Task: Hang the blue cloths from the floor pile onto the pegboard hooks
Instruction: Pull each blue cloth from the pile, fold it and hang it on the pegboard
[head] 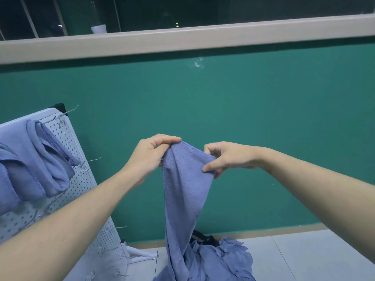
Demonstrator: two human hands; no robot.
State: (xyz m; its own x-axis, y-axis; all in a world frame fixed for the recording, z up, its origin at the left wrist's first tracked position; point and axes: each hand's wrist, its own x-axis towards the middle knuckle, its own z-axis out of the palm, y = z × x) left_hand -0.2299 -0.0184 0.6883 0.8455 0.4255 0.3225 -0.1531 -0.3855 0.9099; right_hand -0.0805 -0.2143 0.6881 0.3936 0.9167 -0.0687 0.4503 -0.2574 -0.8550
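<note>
A blue cloth (183, 191) hangs in front of me, held up by its top edge. My left hand (149, 154) pinches one upper corner and my right hand (227, 157) pinches the other, a short span apart. The cloth's lower end trails down to the floor pile of blue cloths (221, 260) at the bottom centre. To the left stands the white pegboard (81, 179) with metal hooks (92, 160). Blue cloths (40, 159) hang on its upper hooks.
A green wall (243, 110) rises behind, topped by a pale ledge (182, 38) with a white cup (98, 29). The pegboard's white foot (140, 255) rests on the pale tiled floor (304, 260). A dark object (205, 239) lies behind the pile.
</note>
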